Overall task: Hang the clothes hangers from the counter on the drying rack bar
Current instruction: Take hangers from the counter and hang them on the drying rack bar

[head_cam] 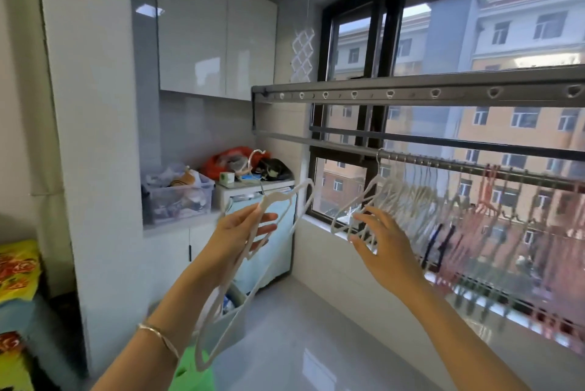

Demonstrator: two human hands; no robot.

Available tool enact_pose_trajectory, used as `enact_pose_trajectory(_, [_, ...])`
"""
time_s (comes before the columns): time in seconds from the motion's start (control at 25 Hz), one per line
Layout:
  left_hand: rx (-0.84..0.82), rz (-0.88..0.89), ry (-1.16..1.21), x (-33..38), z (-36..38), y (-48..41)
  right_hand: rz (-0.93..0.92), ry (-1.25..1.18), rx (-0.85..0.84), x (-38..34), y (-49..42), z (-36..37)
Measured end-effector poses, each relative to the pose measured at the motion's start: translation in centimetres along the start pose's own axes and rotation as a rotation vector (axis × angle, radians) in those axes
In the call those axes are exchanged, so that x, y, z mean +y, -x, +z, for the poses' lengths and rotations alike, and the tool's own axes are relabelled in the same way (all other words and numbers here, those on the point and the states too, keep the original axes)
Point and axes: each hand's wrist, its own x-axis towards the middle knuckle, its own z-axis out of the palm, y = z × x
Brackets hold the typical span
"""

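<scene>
Window (443, 42) behind; left hand (240, 229) pinches loose hangers (286, 194); right hand (380, 245) touches hung hangers (399, 191).

Hung hangers (411, 197) blur together along the drying rack bar (459, 166); count indeterminable. Bar runs off the right edge. Contents of the clear bin (177, 200) indistinct.

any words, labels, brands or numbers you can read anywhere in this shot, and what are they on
No text can be read anywhere in this picture.
Small green and white box: any print is too blurred to read.
Yellow cloth: red flower pattern only, no letters.
White hangers in the left hand: no marking visible.
</scene>
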Motion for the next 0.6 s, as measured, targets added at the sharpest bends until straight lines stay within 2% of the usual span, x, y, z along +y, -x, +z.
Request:
enact_pose_trajectory(0.2, [-0.003,-0.009,0.022,-3.7,2.0,-10.3,0.089,0.095,-0.073,5.9,-7.8,3.6])
enact_pose_trajectory(0.44, [-0.148,0.006,0.027,-7.8,7.8,-22.1,0.202,0.267,-0.153,11.6,-14.0,7.0])
enact_pose_trajectory(0.6, [-0.276,0.105,0.028,-9.8,12.5,-29.4,0.289,0.385,-0.215,12.7,-16.4,9.2])
